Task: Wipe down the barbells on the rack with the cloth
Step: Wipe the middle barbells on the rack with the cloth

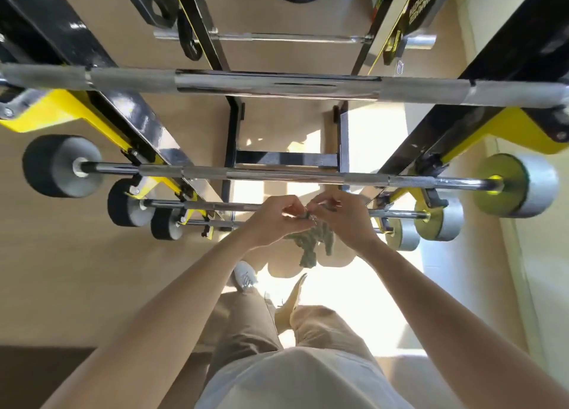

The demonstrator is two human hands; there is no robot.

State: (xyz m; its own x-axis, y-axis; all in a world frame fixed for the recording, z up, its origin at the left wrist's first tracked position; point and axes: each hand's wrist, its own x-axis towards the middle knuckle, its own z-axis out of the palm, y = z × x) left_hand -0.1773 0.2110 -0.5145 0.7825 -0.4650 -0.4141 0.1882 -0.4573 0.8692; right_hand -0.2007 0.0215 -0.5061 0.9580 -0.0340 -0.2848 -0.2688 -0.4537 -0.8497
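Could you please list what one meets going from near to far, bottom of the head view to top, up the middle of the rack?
Green cloth held between left hand and right hand → fixed barbell with the large end weights → thick knurled bar → thin chrome bar at the far end.

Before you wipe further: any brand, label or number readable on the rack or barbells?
Black weight plate, top left: white lettering, upside down, too blurred to read.
Yellow-and-black rack sign, top right: yellow lettering, upside down, blurred, unreadable.
Small sticker on the right upright: unreadable.
Barbells: no markings visible.
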